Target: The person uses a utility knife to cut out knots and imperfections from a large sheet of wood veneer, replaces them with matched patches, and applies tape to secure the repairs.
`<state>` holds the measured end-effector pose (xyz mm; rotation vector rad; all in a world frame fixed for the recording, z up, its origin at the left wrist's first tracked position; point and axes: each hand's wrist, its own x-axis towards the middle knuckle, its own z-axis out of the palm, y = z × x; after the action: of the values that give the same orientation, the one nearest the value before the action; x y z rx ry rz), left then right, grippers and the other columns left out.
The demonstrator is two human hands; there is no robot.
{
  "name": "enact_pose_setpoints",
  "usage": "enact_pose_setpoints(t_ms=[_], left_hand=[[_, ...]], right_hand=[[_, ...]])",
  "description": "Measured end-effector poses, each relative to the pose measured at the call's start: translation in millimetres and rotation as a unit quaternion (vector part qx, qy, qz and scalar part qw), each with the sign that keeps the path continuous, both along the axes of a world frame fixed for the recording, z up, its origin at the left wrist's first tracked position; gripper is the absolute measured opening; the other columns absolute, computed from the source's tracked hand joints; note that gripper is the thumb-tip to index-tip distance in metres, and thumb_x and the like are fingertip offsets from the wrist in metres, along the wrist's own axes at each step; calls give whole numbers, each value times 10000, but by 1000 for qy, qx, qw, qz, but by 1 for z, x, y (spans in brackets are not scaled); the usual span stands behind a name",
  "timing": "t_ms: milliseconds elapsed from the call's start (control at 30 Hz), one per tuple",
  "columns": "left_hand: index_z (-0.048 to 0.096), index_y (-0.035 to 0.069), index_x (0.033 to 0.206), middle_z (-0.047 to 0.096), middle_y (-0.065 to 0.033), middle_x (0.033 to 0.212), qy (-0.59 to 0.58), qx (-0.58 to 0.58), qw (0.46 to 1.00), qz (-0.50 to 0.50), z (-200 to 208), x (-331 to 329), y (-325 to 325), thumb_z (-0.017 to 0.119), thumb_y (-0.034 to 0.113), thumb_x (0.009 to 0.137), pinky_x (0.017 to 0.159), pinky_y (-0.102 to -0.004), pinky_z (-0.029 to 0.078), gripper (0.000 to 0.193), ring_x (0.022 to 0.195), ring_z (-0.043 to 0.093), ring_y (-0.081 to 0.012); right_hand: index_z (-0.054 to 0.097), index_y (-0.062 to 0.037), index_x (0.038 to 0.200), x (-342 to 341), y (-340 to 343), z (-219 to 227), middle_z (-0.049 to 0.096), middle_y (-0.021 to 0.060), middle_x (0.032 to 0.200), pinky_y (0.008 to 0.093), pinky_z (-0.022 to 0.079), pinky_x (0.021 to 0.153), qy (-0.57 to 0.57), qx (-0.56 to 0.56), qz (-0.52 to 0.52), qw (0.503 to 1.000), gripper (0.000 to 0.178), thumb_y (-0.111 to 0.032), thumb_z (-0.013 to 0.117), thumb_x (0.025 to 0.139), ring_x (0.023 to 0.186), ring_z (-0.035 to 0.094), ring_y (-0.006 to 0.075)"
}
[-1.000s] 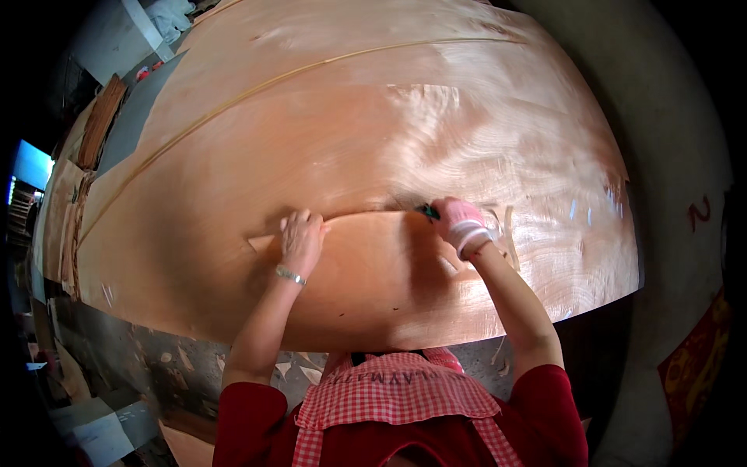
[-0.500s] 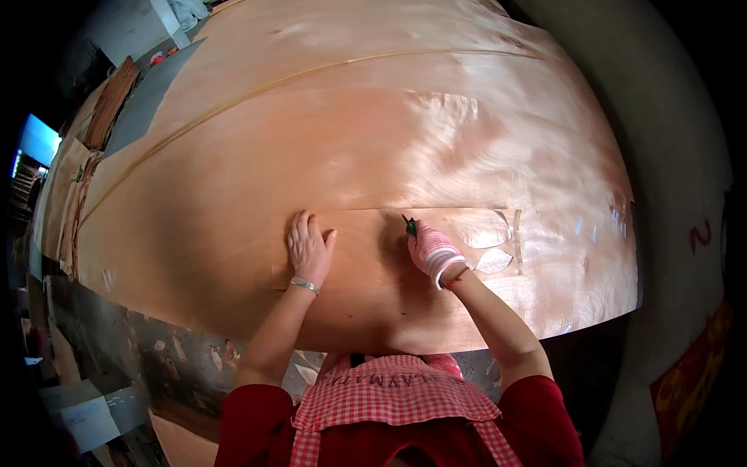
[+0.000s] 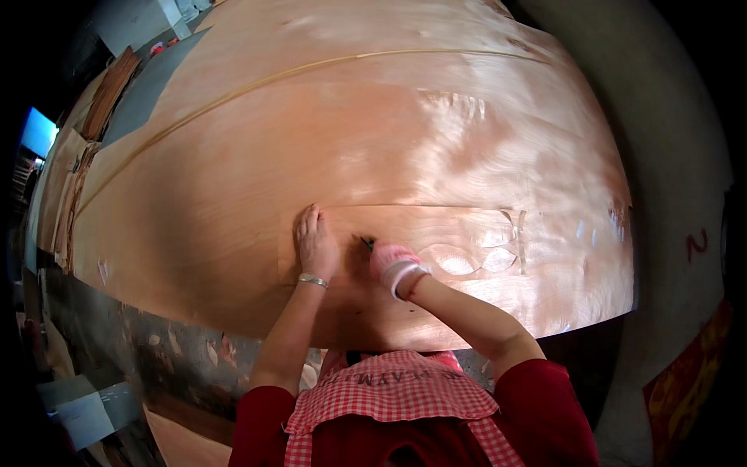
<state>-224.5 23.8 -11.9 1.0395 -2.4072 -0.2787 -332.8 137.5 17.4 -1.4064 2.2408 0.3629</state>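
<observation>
A large sheet of thin wood veneer (image 3: 373, 132) lies across a wide table. On it near me rests a smaller rectangular veneer patch (image 3: 436, 233). My left hand (image 3: 315, 245), bare with a metal bracelet, presses flat on the patch's left end, fingers together. My right hand (image 3: 391, 263) wears a pink and white glove and grips a small cutting tool (image 3: 364, 243) with a dark tip that touches the veneer just right of my left hand.
A pale seam (image 3: 257, 82) runs across the far veneer. Stacked veneer sheets (image 3: 54, 187) and a grey board (image 3: 148, 78) lie at the left. Veneer scraps (image 3: 210, 350) litter the floor below the table's front edge. A concrete wall (image 3: 677, 171) rises at the right.
The patch has been laid flat. My right hand with the tool has moved left along it toward my left hand, which has shifted slightly right and pressed down.
</observation>
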Motion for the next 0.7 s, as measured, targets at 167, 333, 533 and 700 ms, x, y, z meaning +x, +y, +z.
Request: enact_pose_setpoints(t_ms=[167,333,533,700], left_hand=[[320,-24,1293,461,-187,1242,191,265,941,-88,25,-24,38,418,32,862,983,-402,325,445,1153,429,-334],[301,-47,1294,419,-230,1261,129,166,964,-160,10,-29,61,452,98,865,1007,-413,302,477,1201,376,-350],[457,-75,1155,367,-285,1269,-10,0,981,-195,10,-35,74,556,153,788,1028,-453,272,443,1204,328,-409],[457,-97,1145,372,-269,1271,-45,-25,981,-188,7,-36,74,557,161,788,1033,-423,275,451,1212,332,-379]], right_hand=[[562,-18,977,-14,18,14,619,212,942,505,489,715,-127,-46,-113,984,247,-185,441,842,907,601,387],[558,-39,974,-57,32,39,631,187,903,421,489,725,-103,2,71,992,226,-192,463,838,841,619,345],[638,-106,907,-162,30,68,659,81,794,406,502,577,63,113,286,949,180,-193,513,811,764,642,270],[595,-126,1001,-168,-7,87,636,73,834,428,498,621,43,100,270,957,260,-313,530,832,791,631,279]])
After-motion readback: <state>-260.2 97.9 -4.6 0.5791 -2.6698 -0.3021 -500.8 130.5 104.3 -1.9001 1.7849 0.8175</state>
